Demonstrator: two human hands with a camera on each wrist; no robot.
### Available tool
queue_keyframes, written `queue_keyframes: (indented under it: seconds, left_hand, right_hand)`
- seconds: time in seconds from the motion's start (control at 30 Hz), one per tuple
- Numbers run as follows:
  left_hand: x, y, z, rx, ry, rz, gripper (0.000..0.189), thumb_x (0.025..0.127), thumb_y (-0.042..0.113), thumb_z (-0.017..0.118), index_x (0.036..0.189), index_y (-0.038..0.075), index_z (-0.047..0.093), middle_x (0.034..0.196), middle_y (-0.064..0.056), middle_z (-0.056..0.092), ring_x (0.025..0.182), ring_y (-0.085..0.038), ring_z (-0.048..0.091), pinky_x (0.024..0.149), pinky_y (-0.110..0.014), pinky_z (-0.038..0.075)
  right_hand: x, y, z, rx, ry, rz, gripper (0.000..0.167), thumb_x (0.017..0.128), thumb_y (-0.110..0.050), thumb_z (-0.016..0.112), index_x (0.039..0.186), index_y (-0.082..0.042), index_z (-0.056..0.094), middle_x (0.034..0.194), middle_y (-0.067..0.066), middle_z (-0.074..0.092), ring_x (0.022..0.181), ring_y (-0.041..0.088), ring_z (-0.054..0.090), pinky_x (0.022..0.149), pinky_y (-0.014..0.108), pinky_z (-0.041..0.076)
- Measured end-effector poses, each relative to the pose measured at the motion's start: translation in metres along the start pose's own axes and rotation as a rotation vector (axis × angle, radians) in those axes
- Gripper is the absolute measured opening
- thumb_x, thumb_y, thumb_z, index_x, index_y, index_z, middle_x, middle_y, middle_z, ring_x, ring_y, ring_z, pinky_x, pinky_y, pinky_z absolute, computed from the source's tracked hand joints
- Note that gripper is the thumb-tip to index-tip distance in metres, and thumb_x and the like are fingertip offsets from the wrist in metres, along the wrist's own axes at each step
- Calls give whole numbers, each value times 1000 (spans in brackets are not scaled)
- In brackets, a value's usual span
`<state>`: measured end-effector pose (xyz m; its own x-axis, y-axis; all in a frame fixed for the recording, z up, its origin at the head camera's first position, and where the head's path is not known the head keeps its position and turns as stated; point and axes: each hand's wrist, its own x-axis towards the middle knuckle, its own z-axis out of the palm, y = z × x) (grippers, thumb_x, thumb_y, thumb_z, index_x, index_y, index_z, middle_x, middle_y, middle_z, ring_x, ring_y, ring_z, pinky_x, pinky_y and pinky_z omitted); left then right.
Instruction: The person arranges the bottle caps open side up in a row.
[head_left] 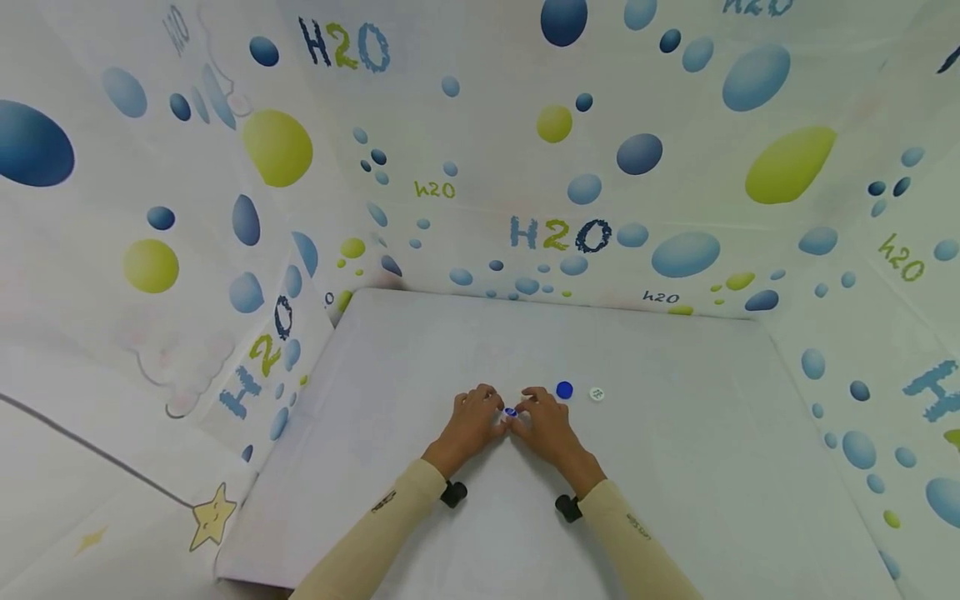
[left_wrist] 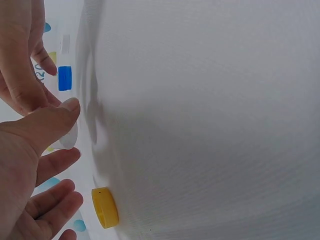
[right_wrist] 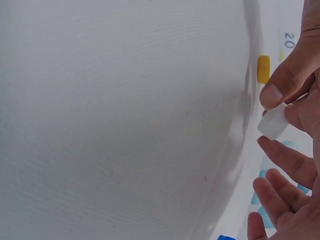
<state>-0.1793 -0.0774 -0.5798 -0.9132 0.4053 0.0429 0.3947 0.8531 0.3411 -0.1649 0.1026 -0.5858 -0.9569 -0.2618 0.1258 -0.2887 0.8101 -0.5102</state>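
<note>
Both hands meet over the table around a small white cap-like piece (head_left: 511, 412) with a blue marking on top. My left hand (head_left: 476, 417) pinches it with thumb and forefinger. From the other side, the fingers of my right hand (head_left: 546, 423) pinch it too. In the right wrist view, the white piece (right_wrist: 273, 123) appears between the fingertips, its side plain. Beyond the right hand a blue cap (head_left: 564, 390) lies on the table, with a white patterned cap (head_left: 597, 394) to its right. A yellow cap (left_wrist: 105, 208) stands near the left hand's fingers in the left wrist view.
A white cloth covers the table (head_left: 697, 450). Behind it and at the sides hang white sheets (head_left: 487, 133) printed with blue and green drops and H2O lettering. Black wrist cameras (head_left: 453, 493) sit at both wrists.
</note>
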Motion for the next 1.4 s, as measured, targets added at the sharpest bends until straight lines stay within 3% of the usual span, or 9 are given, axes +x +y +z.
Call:
queue_keyframes:
  seconds: [0.43,1.4]
  left_hand:
    - [0,5,-5,-1,23,5,30,99,33,75,117,9,70,137,-12,60,126,-32,60,109,-54,42]
    - [-3,8,-10,0,26,66,21,99,25,75,113,11,67,138,-12,58,126,-32,60,110,-55,41]
  right_hand:
    - [3,-1,-1,62,33,38,23,98,-31,75,99,-8,81,141,16,62,130,36,60,103,66,42]
    - [3,-3,-5,43,37,64,29,94,-41,79,97,-13,85,135,15,67,127,37,63,101,74,42]
